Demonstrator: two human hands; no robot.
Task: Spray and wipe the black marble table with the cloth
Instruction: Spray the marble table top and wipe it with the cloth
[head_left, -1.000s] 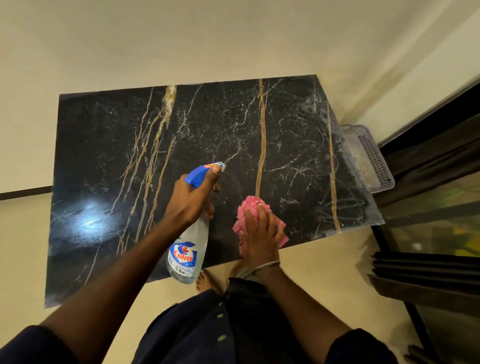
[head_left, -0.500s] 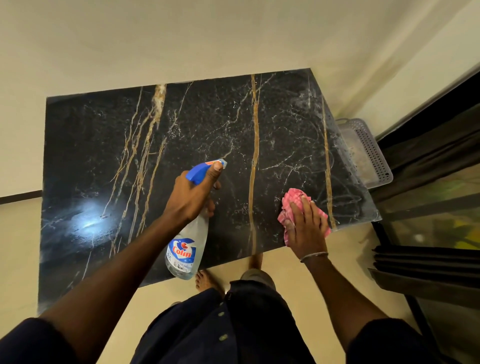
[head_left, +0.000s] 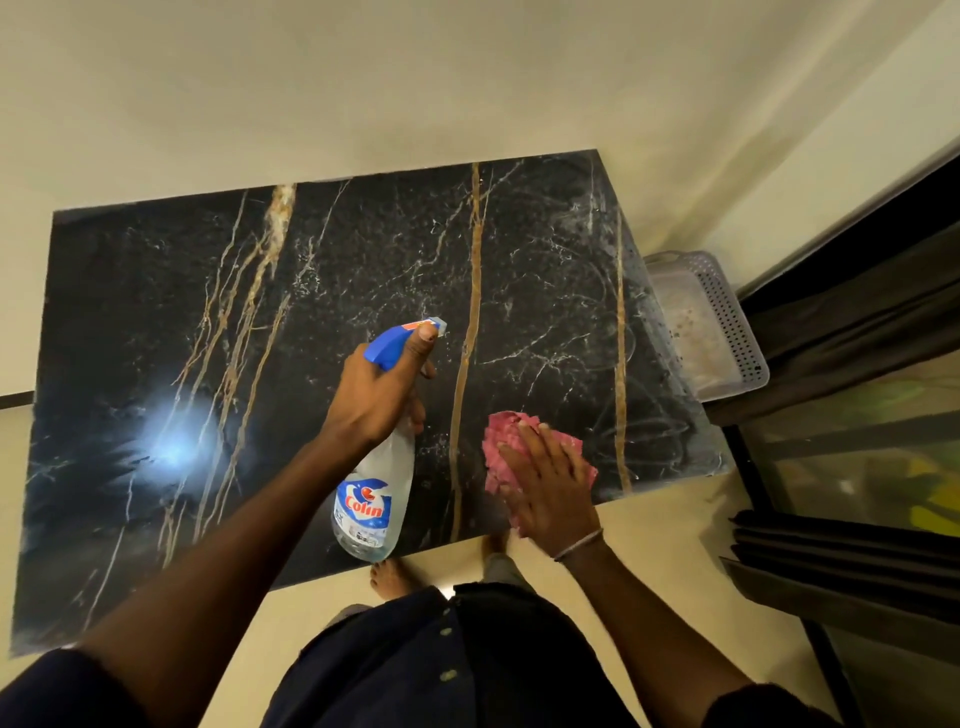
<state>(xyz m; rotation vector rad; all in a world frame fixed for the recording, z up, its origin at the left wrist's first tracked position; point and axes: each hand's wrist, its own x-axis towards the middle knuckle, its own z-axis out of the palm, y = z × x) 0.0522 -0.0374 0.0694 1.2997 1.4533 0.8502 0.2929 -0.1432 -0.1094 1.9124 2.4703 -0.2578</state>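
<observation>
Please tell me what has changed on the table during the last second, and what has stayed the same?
The right hand slid the pink cloth to the right along the near edge of the black marble table, then part of the way back. Nothing was taken or released. The left hand keeps its grip on the spray bottle, nozzle aimed over the table.

The crumpled pink cloth (head_left: 524, 452), pressed flat under the right hand (head_left: 558, 493), has been swept back leftward from the right corner of the black gold-veined marble table (head_left: 156, 312), having first been carried rightward along the near edge. Faint smear arcs, possibly wet streaks, are now seen right of it.
</observation>
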